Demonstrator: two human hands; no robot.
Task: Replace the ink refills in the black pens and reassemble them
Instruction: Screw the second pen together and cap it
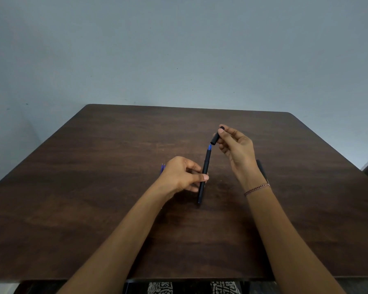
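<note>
Item: one black pen barrel (pixel 206 166), tilting up off the dark wooden table (pixel 115 209), lower end pointing toward the person and upper end pointing away. The left hand (pixel 183 175) is pinching it at mid-length between thumb and curled fingers, likely so that the open upper end is standing steady and free to be worked on. Item: a blue refill tip (pixel 209 147), poking out of the barrel's upper end, which suggests the fresh ink is already sitting inside this pen. Item: a short black end piece (pixel 215 138), cap or nose section, I cannot tell which. The right hand (pixel 237 151) is gripping it between thumb and fingertips, its open mouth aiming down at the blue tip and hovering just beyond it. Whether the two are touching is not clear from where I am standing. I judge that it is being lined up along the barrel's axis for closing the pen. Item: spare blue refills (pixel 162 167), lying on the table just behind the left hand, mostly hidden, probably being kept within easy reach. Item: a second black pen (pixel 261 167), lying on the table behind the right wrist, partly covered, set apart from the one in hand. Whether it has been refilled I cannot say. Item: a thin woven bracelet (pixel 257 188), sitting on the right wrist.
</note>
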